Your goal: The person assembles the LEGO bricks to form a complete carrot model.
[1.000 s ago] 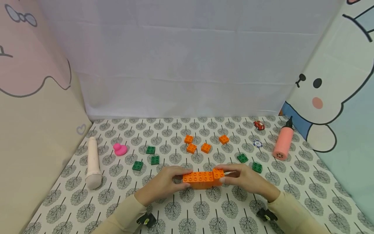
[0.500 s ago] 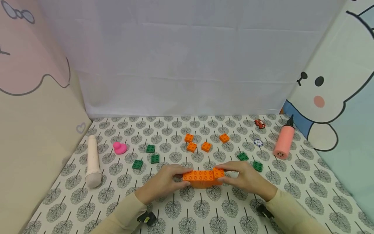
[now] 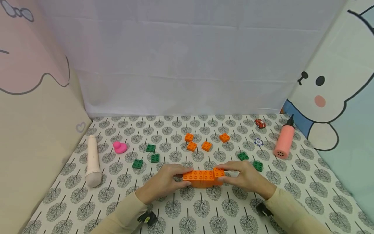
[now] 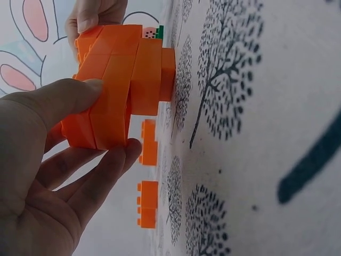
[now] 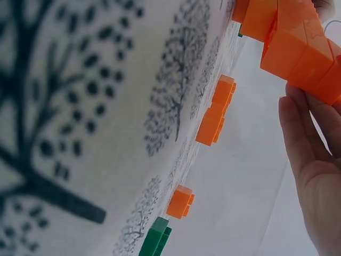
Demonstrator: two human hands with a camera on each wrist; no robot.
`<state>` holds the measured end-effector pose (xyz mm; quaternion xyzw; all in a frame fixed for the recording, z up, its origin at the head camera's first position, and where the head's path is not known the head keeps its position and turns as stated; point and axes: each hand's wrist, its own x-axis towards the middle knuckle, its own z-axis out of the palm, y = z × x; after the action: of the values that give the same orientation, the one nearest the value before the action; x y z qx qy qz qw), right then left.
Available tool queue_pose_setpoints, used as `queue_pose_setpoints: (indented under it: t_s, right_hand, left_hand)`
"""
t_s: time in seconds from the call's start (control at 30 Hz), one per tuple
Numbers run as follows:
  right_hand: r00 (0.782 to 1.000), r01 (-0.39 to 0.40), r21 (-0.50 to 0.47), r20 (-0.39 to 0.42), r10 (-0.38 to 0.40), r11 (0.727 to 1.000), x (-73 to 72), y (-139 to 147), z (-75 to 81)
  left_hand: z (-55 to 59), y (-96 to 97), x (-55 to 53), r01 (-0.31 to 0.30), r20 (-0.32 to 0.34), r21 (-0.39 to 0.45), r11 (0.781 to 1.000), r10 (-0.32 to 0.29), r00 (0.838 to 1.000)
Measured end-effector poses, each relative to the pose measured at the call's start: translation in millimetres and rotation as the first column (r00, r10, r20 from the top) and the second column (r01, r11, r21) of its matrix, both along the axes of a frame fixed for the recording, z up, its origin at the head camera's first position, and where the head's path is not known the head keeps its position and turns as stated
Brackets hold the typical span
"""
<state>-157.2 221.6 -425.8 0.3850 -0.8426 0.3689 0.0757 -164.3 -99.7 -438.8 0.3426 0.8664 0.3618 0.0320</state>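
An orange toy-brick structure [image 3: 201, 182], wider at its top than at its foot, stands at the near middle of the table. A narrow lower tier touches the cloth in the left wrist view. My left hand [image 3: 166, 181] grips its left end, thumb on the near side and fingers on the far side. At the right end one orange brick [image 3: 218, 174] sits a level higher than the row beside it. Thumb and fingers of my right hand [image 3: 245, 177] pinch that brick from its near and far sides. The right palm and fingers [image 5: 319, 176] show below the bricks in the right wrist view.
Several loose orange bricks [image 3: 206, 146] lie beyond the structure. Green bricks [image 3: 137, 163] are scattered left, others [image 3: 243, 156] right. A pink duck [image 3: 120, 148] and a pale cylindrical object [image 3: 93, 162] lie left; a red toy car [image 3: 259, 123], poker chip [image 3: 258, 142] and pink bottle [image 3: 284, 141] right.
Both hands keep their hold on the bricks in nearly the same place. The head view has tipped very slightly, and the loose things lie as before.
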Motion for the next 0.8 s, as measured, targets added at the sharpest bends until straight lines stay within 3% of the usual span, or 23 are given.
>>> queue_pose_setpoints:
  t_s: [0.17,0.43,0.8]
  right_hand:
    - [1.0,-0.012,-0.016,0.001,0.012,1.0,-0.2,-0.4,0.1]
    - [0.997,0.071,0.05,0.029,-0.073,0.996,3.2,-1.1,1.8]
    - [0.997,0.055,0.033,0.058,-0.057,0.998,5.0,-13.1,4.2]
  left_hand:
    - [-1.0,0.4,1.0,0.0,-0.009,0.002,1.0,0.0,1.0]
    - [0.2,1.0,0.6,0.001,-0.011,0.003,1.0,-0.001,1.0]
    - [0.3,2.1,-0.3,0.006,-0.003,0.001,1.0,-0.006,1.0]
